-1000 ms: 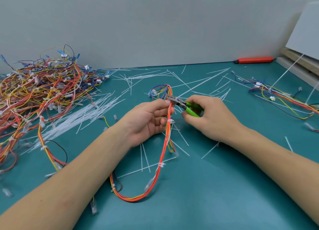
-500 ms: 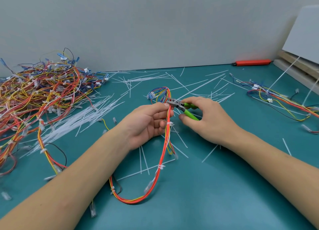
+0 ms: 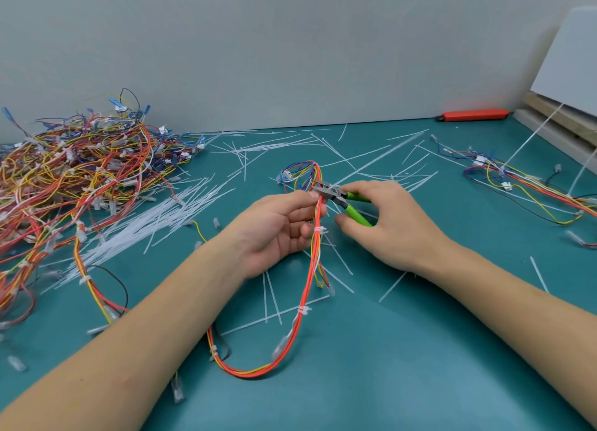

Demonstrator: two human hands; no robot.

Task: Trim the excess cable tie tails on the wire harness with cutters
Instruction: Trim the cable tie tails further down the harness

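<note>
A red, orange and yellow wire harness loops over the teal table, bound by white cable ties. My left hand pinches the bundle near its top between thumb and fingers. My right hand grips green-handled cutters, whose grey jaws sit against the bundle just above my left fingertips. Blue and yellow wire ends fan out beyond the jaws.
A big tangled pile of harnesses fills the left side. Loose white cable ties and cut tails lie scattered across the table. Another harness lies at the right. An orange tool rests by the back wall.
The view has tilted slightly. Both hands stay at the harness, the cutter jaws remain at the same spot on the bundle, and the green handles look spread a little wider.
</note>
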